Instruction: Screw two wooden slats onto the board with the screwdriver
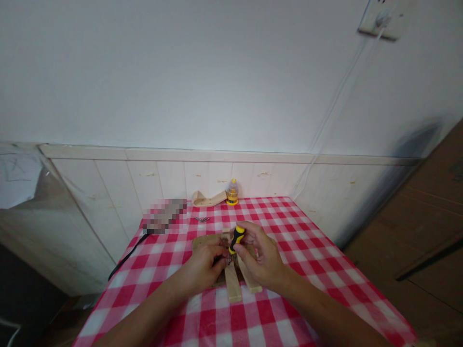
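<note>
Checked cloth (pixel 307 250), red and white, spreading before pale panelling (pixel 173 178), a yellow-based container (pixel 232 193) standing near its far edge. Right hand (pixel 265 258), fingers curled, gripping a yellow-and-black screwdriver (pixel 237 239), which is tilting over wooden strips (pixel 233 285) mid-cloth. Left hand (pixel 206 267), partly closed, hovering about the screwdriver's lower end; whether it is gripping anything cannot be told.

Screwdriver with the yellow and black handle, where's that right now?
In the head view, the screwdriver is below centre, held in the right hand, its lower end beside the left hand.
</note>
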`<state>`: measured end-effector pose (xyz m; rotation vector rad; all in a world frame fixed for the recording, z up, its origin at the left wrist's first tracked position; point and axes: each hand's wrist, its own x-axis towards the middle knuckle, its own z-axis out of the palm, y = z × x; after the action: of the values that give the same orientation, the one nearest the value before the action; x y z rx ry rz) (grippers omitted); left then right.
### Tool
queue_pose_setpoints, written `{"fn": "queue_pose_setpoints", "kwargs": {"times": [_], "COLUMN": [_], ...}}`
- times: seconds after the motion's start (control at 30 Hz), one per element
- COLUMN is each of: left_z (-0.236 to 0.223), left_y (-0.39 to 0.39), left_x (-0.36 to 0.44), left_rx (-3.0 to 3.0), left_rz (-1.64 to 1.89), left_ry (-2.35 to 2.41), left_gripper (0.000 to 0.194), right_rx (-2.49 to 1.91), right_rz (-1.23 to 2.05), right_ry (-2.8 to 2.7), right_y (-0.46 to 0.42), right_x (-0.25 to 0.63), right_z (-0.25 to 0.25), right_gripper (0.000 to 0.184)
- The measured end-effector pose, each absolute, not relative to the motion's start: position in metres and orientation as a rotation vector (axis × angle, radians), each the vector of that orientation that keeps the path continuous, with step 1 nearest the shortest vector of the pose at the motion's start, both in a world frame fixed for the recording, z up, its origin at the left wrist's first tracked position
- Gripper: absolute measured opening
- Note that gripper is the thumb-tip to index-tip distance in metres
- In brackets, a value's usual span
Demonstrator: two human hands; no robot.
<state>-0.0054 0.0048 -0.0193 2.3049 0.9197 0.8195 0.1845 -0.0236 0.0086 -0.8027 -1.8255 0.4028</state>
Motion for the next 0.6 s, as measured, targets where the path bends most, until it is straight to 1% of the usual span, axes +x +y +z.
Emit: {"fn": "queue_pose_setpoints", "kwargs": {"times": [0.13, 0.43, 0.6], "left_z": [-0.0197, -0.0196, -0.0178], "left_y": [0.0054, 0.0048, 0.0037], "left_x": [-0.0045, -0.0052, -0.0045], "left_rx": [2.314, 2.281, 2.269], "left_rz": [0.868, 0.815, 0.816], "left_ry": [0.899, 0.917, 0.930], "left_gripper": [0.017, 0.017, 0.016], "right_rx": [-0.815, -0.843, -0.732], "right_rz": [0.343, 0.360, 0.261], "right_ry": [-1.832, -1.727, -1.808], "right_y": [-0.0235, -0.0198, -0.0209], "right_x": [0.1828, 0.1813, 0.1805], "right_z": [0.0115, 0.0062, 0.0126], "right_gripper": [0.049, 0.041, 0.041]}}
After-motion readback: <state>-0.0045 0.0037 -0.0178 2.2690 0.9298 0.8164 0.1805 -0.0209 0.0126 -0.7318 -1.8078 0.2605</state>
